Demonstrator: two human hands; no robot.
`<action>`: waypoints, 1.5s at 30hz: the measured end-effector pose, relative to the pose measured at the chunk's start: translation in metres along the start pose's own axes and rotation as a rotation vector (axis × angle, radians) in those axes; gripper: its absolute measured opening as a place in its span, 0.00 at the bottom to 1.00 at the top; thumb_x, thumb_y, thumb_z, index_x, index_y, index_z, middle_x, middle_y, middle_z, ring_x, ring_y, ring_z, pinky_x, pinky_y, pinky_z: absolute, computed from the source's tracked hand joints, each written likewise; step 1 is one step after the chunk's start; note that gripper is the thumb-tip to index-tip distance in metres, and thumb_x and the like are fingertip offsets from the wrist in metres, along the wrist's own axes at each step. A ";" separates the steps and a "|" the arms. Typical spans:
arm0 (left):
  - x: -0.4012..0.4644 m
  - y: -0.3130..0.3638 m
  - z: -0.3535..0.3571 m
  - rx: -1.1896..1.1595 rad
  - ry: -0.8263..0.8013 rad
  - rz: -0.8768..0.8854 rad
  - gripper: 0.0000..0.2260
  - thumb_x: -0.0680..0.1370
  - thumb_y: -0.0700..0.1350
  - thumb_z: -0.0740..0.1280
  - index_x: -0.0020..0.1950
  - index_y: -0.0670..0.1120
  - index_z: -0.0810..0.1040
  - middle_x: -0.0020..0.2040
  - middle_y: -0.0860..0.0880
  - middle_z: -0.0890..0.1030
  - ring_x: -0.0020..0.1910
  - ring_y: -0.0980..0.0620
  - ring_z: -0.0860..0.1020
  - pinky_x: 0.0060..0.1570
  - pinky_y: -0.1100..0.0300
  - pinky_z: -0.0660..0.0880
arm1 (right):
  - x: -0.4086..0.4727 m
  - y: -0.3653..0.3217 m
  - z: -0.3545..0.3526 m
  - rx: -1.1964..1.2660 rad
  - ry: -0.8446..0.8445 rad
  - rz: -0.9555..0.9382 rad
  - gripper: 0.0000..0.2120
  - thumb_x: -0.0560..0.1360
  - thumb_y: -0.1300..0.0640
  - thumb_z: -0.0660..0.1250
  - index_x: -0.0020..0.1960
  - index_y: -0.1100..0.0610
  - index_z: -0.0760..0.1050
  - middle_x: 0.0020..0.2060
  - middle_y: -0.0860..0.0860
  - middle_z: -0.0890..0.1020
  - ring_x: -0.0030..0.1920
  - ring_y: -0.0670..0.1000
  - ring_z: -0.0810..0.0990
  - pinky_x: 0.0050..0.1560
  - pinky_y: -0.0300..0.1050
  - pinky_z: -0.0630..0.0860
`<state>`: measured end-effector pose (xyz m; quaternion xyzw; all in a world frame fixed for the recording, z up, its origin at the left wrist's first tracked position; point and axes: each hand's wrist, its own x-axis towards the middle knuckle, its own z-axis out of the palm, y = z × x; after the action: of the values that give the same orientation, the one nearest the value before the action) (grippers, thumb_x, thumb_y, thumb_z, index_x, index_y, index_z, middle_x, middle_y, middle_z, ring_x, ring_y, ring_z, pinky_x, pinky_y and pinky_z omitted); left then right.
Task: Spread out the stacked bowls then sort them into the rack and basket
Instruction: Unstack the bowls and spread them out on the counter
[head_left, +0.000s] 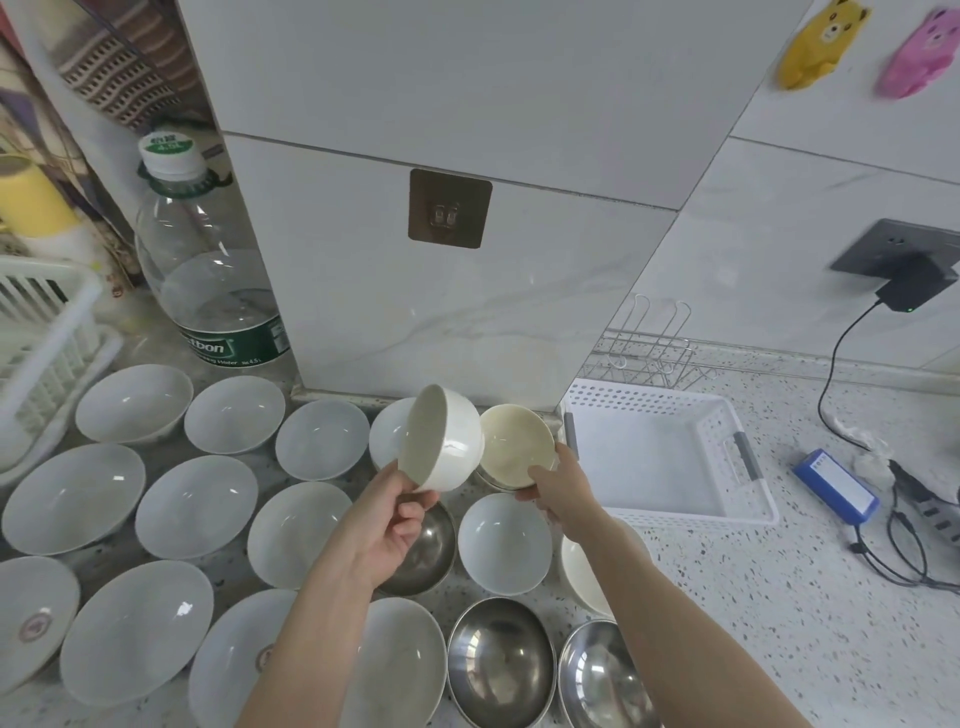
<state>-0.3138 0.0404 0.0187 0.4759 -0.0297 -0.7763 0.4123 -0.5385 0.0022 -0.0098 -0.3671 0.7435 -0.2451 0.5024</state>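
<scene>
Several white bowls (197, 505) lie spread in rows across the counter, with steel bowls (500, 662) at the front. My left hand (397, 525) holds a small white bowl (441, 447) lifted and tipped on its side. My right hand (558, 486) grips the rim of a cream bowl (514, 444), tilted just left of the white perforated basket (670, 415). The basket holds nothing. A wire rack (644, 353) stands behind the basket against the wall. A white slatted rack (47, 332) stands at the far left.
A large clear water bottle (208, 270) stands at the back left beside a tiled pillar (467, 260). On the right lie a blue box (835, 480), black cables (904, 540) and a charger (914, 283) plugged into the wall socket.
</scene>
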 end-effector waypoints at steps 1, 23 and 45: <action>-0.001 -0.001 -0.001 0.000 0.001 0.003 0.07 0.80 0.39 0.62 0.53 0.46 0.79 0.29 0.45 0.80 0.18 0.61 0.67 0.14 0.72 0.60 | 0.001 0.000 0.000 0.006 0.002 0.000 0.17 0.76 0.62 0.58 0.63 0.48 0.63 0.49 0.62 0.82 0.16 0.42 0.72 0.16 0.32 0.62; -0.042 -0.041 -0.022 0.024 -0.037 0.087 0.11 0.80 0.37 0.59 0.56 0.48 0.78 0.31 0.44 0.77 0.20 0.58 0.68 0.17 0.69 0.65 | -0.033 0.008 -0.032 0.495 -0.027 -0.008 0.22 0.75 0.72 0.52 0.62 0.55 0.72 0.32 0.62 0.82 0.27 0.49 0.72 0.20 0.35 0.59; -0.030 -0.197 0.086 -0.087 -0.061 0.015 0.12 0.69 0.40 0.68 0.52 0.44 0.77 0.32 0.43 0.78 0.21 0.57 0.69 0.16 0.68 0.66 | -0.077 0.134 -0.221 0.808 0.014 0.009 0.20 0.78 0.70 0.53 0.66 0.56 0.71 0.30 0.60 0.81 0.22 0.42 0.68 0.18 0.33 0.59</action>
<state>-0.4936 0.1605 0.0008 0.4333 -0.0120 -0.7879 0.4373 -0.7658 0.1438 0.0186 -0.1352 0.5924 -0.5177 0.6022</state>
